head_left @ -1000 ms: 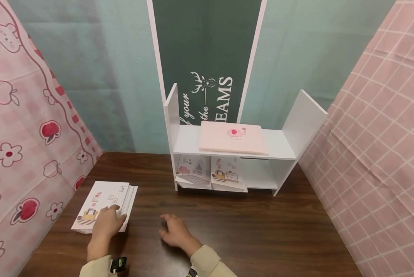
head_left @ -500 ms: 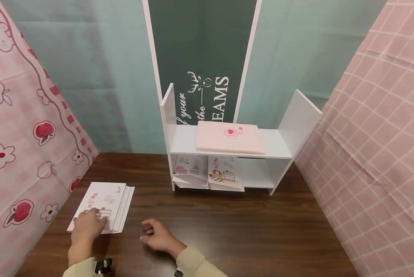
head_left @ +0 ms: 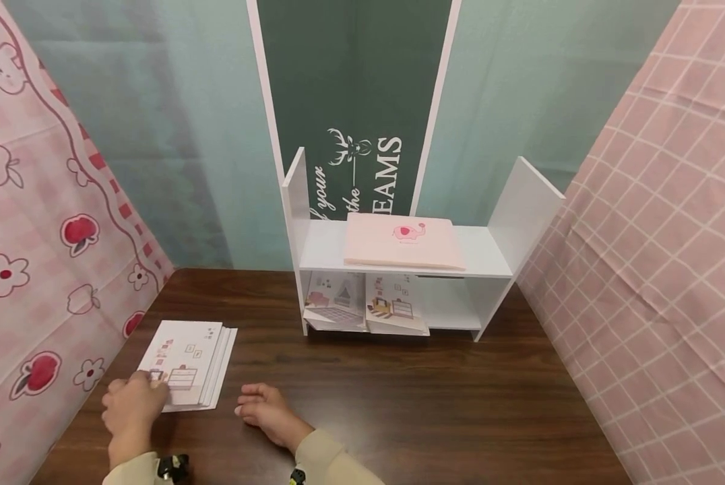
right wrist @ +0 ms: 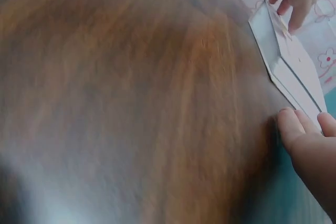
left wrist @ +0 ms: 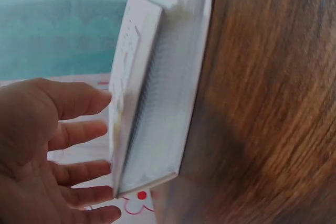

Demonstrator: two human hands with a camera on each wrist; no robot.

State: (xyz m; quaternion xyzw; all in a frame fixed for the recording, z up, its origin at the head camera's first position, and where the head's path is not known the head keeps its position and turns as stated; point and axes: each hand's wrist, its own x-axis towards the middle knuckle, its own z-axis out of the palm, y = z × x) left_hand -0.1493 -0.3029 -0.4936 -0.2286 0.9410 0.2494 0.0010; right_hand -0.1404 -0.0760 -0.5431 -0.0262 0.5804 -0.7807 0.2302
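Note:
On the left of the table lies a small stack of white illustrated books (head_left: 183, 360). My left hand (head_left: 133, 407) is at the near left corner of the stack. In the left wrist view its fingers are spread, with the thumb and fingertips by the edge of the top book (left wrist: 139, 61); contact is hard to tell. My right hand (head_left: 269, 413) hovers right of the stack, fingers loosely bent and holding nothing. The right wrist view shows its fingertips (right wrist: 287, 121) near the stack's edge; whether they touch cannot be told.
A white two-tier shelf (head_left: 496, 236) stands at the back of the brown table (head_left: 399, 411). A pink elephant book (head_left: 399, 242) lies on its upper board. Two illustrated books (head_left: 393, 306) lean in the lower tier, left and middle. Patterned cloths (head_left: 659, 222) flank the table.
My left hand has slid left across the stack to its near left corner. My right hand has moved left toward the stack. The shelf and its books stay as they were.

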